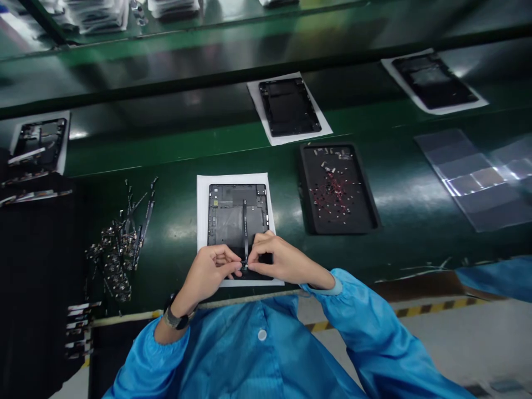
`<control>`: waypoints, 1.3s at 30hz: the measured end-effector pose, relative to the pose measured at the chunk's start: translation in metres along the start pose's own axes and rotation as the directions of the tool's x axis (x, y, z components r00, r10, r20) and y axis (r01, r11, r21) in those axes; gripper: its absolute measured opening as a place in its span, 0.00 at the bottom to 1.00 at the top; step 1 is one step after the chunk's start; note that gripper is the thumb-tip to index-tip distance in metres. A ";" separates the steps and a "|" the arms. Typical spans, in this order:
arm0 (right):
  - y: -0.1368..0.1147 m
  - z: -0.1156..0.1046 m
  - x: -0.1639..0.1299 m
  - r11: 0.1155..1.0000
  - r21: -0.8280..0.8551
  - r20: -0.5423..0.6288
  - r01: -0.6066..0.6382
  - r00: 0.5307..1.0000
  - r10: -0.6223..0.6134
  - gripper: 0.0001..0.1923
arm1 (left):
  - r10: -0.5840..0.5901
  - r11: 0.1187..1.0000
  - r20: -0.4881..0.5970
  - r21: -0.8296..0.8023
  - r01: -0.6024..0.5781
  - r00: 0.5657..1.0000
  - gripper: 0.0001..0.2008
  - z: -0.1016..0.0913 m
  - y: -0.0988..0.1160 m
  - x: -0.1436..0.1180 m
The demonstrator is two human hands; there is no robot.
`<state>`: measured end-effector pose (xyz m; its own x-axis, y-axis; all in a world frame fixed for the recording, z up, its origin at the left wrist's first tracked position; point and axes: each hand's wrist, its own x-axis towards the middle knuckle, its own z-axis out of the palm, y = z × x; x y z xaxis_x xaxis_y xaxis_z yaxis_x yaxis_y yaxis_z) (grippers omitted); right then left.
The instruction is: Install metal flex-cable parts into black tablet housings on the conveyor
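Note:
A black tablet back housing (pixel 226 221) lies on a white sheet (pixel 202 210) in front of me. A dark flex cable (pixel 245 221) runs lengthwise over the housing, and its near end has a small board (pixel 244 266). My left hand (pixel 214 269) pinches this end from the left, thumb and fingertips closed. From the right, my right hand (pixel 276 257) also pinches there, its fingertips almost meeting those of the left. The fingers partly cover the small board, so its exact seating is hidden.
Left on the green bench sits a pile of flex cables with boards (pixel 118 252). A black tray (pixel 376 213) at right holds small parts with red wires. More housings (pixel 291 105) lie on sheets farther back. Clear plastic sheets (pixel 469 177) are at far right.

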<state>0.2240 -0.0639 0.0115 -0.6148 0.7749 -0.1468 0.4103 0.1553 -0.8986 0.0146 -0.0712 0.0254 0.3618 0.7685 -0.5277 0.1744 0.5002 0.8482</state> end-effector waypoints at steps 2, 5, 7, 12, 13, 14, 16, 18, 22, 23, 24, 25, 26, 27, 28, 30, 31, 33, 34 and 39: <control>-0.001 0.000 0.000 1.000 0.000 -0.001 -0.016 1.000 0.016 0.04 | 0.016 0.999 -0.011 0.033 -0.016 1.000 0.04 0.001 -0.001 0.000; -0.004 0.000 0.000 0.999 -0.017 -0.015 -0.050 0.999 0.050 0.05 | 0.026 0.997 -0.053 0.075 -0.022 0.998 0.04 0.004 -0.003 -0.003; -0.006 0.001 0.000 0.998 -0.026 -0.024 -0.060 0.998 0.059 0.05 | 0.029 0.994 -0.087 0.103 -0.020 0.996 0.04 0.005 -0.004 -0.005; -0.002 0.001 0.000 0.998 -0.024 0.010 -0.055 0.998 0.055 0.04 | -0.005 0.997 -0.052 0.074 0.009 0.999 0.04 0.005 -0.001 -0.006; -0.001 0.001 0.000 0.998 -0.019 0.015 -0.053 0.998 0.054 0.04 | -0.020 0.998 -0.029 0.057 0.022 0.999 0.05 0.004 -0.001 -0.005; 0.000 0.002 0.000 0.999 -0.012 0.016 -0.051 0.999 0.051 0.04 | -0.032 0.998 -0.013 0.047 0.032 0.999 0.05 0.003 -0.001 -0.004; 0.000 0.002 0.001 0.999 0.000 0.011 -0.044 0.999 0.044 0.04 | -0.042 0.998 -0.006 0.043 0.043 0.999 0.05 0.003 0.000 -0.002; 0.000 0.002 0.001 0.999 0.005 0.004 -0.039 0.999 0.039 0.05 | -0.046 0.998 -0.014 0.047 0.047 0.999 0.04 0.004 0.000 -0.001; 0.000 0.002 0.002 0.999 0.004 -0.001 -0.041 0.999 0.041 0.05 | -0.049 0.997 -0.030 0.050 0.051 0.998 0.04 0.006 0.000 0.001; 0.000 0.002 0.003 0.999 0.004 -0.001 -0.040 0.999 0.040 0.05 | -0.049 0.997 -0.033 0.052 0.051 0.998 0.04 0.006 0.000 0.002; 0.001 0.003 0.003 0.999 0.000 0.000 -0.037 0.999 0.037 0.05 | -0.048 0.997 -0.036 0.058 0.050 0.998 0.05 0.006 0.000 0.001; 0.001 0.003 0.003 0.999 -0.007 0.000 -0.031 1.000 0.031 0.05 | -0.046 0.996 -0.035 0.072 0.048 0.998 0.05 0.006 0.000 0.001; 0.000 0.003 0.003 1.000 -0.014 0.000 -0.023 1.000 0.023 0.05 | -0.041 0.994 -0.031 0.102 0.044 0.999 0.05 0.005 0.000 -0.001; -0.001 0.002 0.002 1.000 -0.015 -0.004 -0.012 1.000 0.012 0.04 | -0.028 0.987 -0.033 0.160 0.033 0.999 0.05 0.003 0.001 -0.004; -0.003 -0.002 0.001 1.000 -0.008 -0.015 0.000 1.000 0.000 0.03 | -0.001 0.969 -0.042 0.247 0.012 0.999 0.04 0.001 0.002 -0.008; -0.008 -0.014 -0.003 1.000 0.007 -0.073 0.021 0.997 -0.021 0.04 | 0.094 0.879 -0.066 0.473 -0.052 0.993 0.04 -0.005 0.005 -0.017; -0.011 -0.024 -0.004 1.000 0.000 -0.122 0.031 0.992 -0.031 0.06 | 0.153 0.807 -0.076 0.585 -0.081 0.985 0.04 -0.009 0.009 -0.021; -0.016 -0.050 -0.004 0.996 -0.081 -0.243 0.041 0.968 -0.060 0.08 | 0.274 0.639 -0.089 0.761 -0.112 0.958 0.05 -0.021 0.017 -0.024; -0.017 -0.065 -0.001 0.987 -0.153 -0.301 0.037 0.950 -0.083 0.08 | 0.330 0.558 -0.094 0.822 -0.114 0.939 0.05 -0.027 0.023 -0.021; -0.008 -0.137 0.054 0.720 -0.659 -0.425 -0.217 0.897 -0.118 0.09 | 0.539 0.282 -0.040 0.950 -0.135 0.842 0.08 -0.056 0.065 0.047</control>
<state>0.2794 0.0606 0.0673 -0.3141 0.9374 0.1503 0.8729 0.3474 -0.3426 -0.0078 0.0198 0.0530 0.3620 0.9321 0.0110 0.8700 -0.3421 0.3550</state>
